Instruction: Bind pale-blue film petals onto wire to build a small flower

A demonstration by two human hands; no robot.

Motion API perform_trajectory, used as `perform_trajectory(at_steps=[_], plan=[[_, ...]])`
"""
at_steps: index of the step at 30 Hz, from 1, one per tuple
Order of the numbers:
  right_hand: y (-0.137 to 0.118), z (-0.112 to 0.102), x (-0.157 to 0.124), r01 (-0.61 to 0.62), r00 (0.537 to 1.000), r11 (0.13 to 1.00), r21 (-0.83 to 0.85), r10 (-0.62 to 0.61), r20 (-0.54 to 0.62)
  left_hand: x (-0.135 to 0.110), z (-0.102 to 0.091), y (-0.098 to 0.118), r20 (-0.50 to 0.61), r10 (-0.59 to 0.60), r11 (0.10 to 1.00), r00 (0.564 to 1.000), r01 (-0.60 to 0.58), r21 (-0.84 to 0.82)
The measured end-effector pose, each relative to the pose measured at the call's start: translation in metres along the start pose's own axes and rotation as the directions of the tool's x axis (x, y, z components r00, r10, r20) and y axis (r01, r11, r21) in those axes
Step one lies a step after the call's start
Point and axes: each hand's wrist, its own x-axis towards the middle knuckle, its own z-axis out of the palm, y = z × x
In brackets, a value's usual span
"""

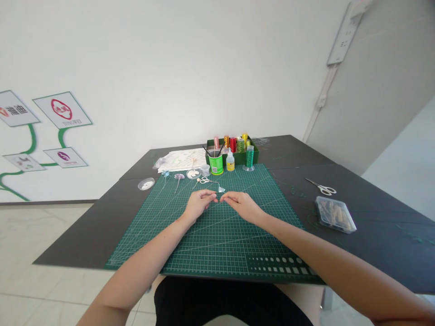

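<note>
Over the green cutting mat (217, 240), my left hand (200, 202) and my right hand (243, 204) face each other, fingertips only a small gap apart. Each is closed in a pinch. Whatever lies between the fingertips is too thin or small to make out. Just beyond them is a small pale blue petal-like piece (221, 190); I cannot tell whether it touches the fingers. White-handled scissors (205, 180) lie behind the hands. To the left are a purple flower on a stem (179, 177) and a blue flower on a stem (165, 174).
A green box (240, 158) of thread spools stands at the back. Before it are a green can (216, 165) with tools, a glue bottle (230, 160) and a teal spool (249, 156). Rightward lie more scissors (322, 187) and a clear plastic case (335, 214). A round dish (146, 184) sits left.
</note>
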Motion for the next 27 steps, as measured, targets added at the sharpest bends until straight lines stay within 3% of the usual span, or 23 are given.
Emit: perform_trajectory(at_steps=[8, 14, 20, 27], plan=[[-0.014, -0.009, 0.000, -0.061, 0.998, 0.959, 0.277, 0.066, -0.008, -0.004, 0.001, -0.006, 0.277, -0.078, 0.990, 0.958, 0.041, 0.136], [-0.010, -0.011, 0.001, -0.076, 0.994, 0.953, 0.293, 0.095, -0.052, -0.012, 0.008, -0.003, 0.415, -0.081, 0.983, 0.906, 0.004, 0.182], [0.004, -0.011, 0.008, -0.016, 0.999, 0.976, 0.215, 0.026, -0.042, -0.016, 0.008, 0.004, 0.468, -0.098, 0.983, 0.878, 0.012, 0.184], [0.018, -0.013, 0.013, -0.025, 0.999, 0.984, 0.176, 0.029, -0.024, -0.015, 0.005, 0.006, 0.412, -0.036, 0.982, 0.911, -0.044, 0.182]])
